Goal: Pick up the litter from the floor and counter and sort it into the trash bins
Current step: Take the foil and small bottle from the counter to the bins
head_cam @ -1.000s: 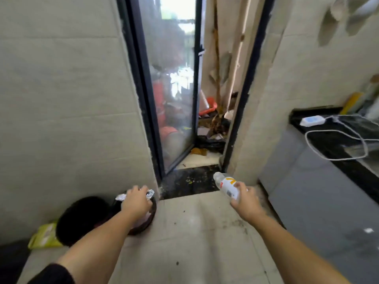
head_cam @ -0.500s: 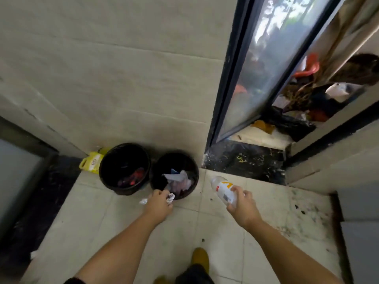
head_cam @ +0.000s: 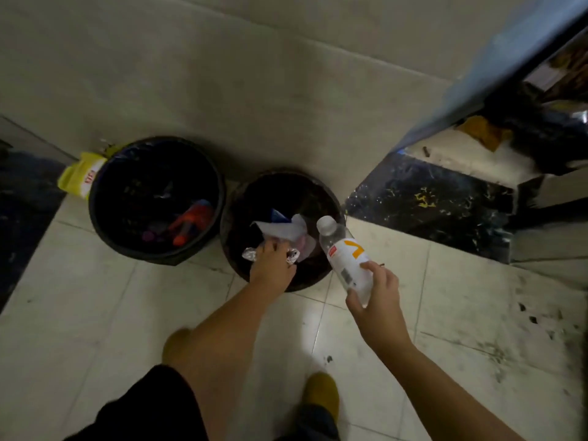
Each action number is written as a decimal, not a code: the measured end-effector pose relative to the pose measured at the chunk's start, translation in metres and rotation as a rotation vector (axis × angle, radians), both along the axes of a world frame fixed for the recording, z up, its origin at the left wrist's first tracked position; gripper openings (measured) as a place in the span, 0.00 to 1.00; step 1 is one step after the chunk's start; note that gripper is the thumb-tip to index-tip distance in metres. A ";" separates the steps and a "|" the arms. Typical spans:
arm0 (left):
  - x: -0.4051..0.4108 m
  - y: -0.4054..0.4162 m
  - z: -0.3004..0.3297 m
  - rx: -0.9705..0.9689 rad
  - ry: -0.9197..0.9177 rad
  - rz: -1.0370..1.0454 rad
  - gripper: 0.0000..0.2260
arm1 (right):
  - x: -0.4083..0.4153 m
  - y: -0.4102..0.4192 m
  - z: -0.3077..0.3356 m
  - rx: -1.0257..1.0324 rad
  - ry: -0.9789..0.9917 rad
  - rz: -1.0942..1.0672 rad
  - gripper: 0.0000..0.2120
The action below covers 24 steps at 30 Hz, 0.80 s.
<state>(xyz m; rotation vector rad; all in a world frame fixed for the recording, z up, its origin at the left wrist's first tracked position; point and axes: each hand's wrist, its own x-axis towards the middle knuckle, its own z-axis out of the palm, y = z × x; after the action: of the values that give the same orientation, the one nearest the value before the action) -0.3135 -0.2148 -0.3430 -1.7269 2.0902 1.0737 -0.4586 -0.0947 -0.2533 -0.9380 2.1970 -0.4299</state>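
Two round black bins stand against the tiled wall. The left bin [head_cam: 105, 230] holds a red and blue bottle and other bits. The right bin [head_cam: 229, 249] holds white paper and wrappers. My left hand [head_cam: 272, 265] is over the near side of the right bin, closed on a crinkled silver wrapper [head_cam: 249, 253] that sticks out on both sides of the fingers. My right hand [head_cam: 377, 294] grips a clear plastic bottle [head_cam: 345, 256] with a white and orange label, its cap end pointing over the right bin's rim.
A yellow bag [head_cam: 79, 176] lies behind the left bin. A dark marble threshold [head_cam: 429, 205] and an open glass door [head_cam: 496, 81] are at the right, with clutter beyond. My yellow shoes [head_cam: 321, 393] stand on the pale floor tiles, which are dirty at the right.
The view has tipped down and closer to the bins. My left hand has moved forward over the right bin with the wrapper. The bottle in my right hand has come nearer that bin's rim.
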 end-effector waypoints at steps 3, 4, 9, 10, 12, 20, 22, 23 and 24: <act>0.005 0.002 -0.023 0.037 0.110 0.036 0.34 | 0.005 0.001 -0.011 0.001 0.008 -0.016 0.25; 0.007 0.000 -0.024 0.050 0.138 0.037 0.35 | 0.006 0.000 -0.010 0.007 0.013 -0.025 0.25; 0.040 -0.029 0.014 0.096 0.149 0.041 0.34 | 0.022 -0.025 0.022 0.059 0.044 -0.038 0.27; 0.052 -0.035 0.025 0.097 0.147 0.049 0.33 | 0.029 -0.035 0.032 0.059 0.045 -0.028 0.27; 0.081 -0.048 0.045 0.105 0.142 0.077 0.31 | 0.045 -0.056 0.050 0.056 0.044 0.021 0.27; 0.218 -0.089 0.044 0.062 -0.184 -0.003 0.27 | 0.153 -0.182 0.050 0.008 0.013 0.428 0.25; 0.246 -0.095 0.022 0.084 -0.263 -0.047 0.25 | 0.184 -0.213 0.024 0.019 0.030 0.540 0.25; 0.257 -0.096 0.010 0.115 -0.288 -0.063 0.24 | 0.198 -0.226 0.009 0.040 0.048 0.583 0.26; 0.267 -0.096 0.000 0.146 -0.300 -0.079 0.23 | 0.212 -0.238 -0.007 0.060 0.069 0.617 0.27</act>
<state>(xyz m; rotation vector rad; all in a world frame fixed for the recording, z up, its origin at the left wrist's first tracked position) -0.0470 -0.3111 -0.3425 -1.6086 1.8327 0.8597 -0.2461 -0.3331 -0.2606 -1.5363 1.8360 -0.0376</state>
